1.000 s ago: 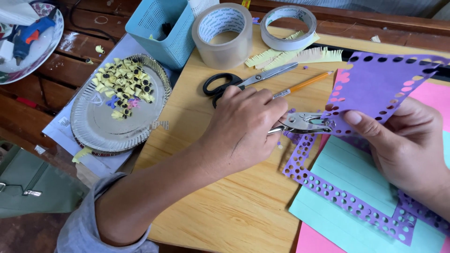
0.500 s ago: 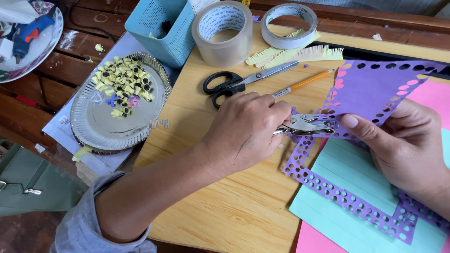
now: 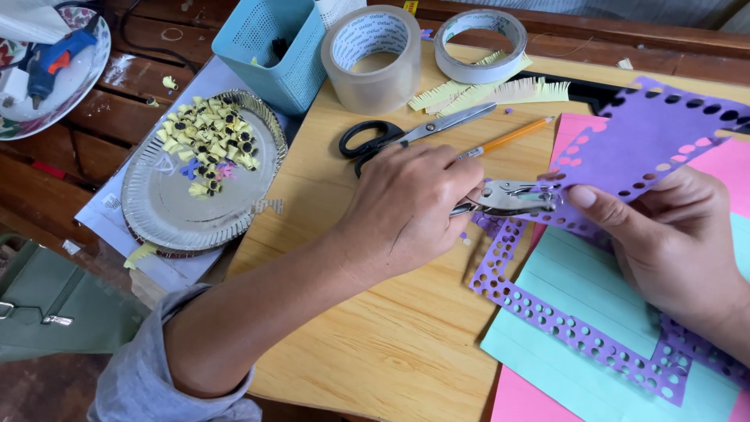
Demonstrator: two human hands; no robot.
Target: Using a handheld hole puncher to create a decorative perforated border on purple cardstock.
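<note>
Soft, even daylight lit the scene brightly, with faint shadows under the left hand [image 3: 410,207] on the wooden table [image 3: 375,344], mild glare on the clear tape roll [image 3: 373,59], sharp focus, slight edge distortion.

Daylight falls evenly on my pale wooden surface [image 3: 367,344], set over a darker, scuffed slatted bench [image 3: 70,148] at left.

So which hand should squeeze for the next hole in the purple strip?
Left. The left hand already grips the metal hole punch, whose jaws sit over the purple paper strip's edge. The right hand is pinching that strip to steady it, so it looks better kept as the feeder.
</note>
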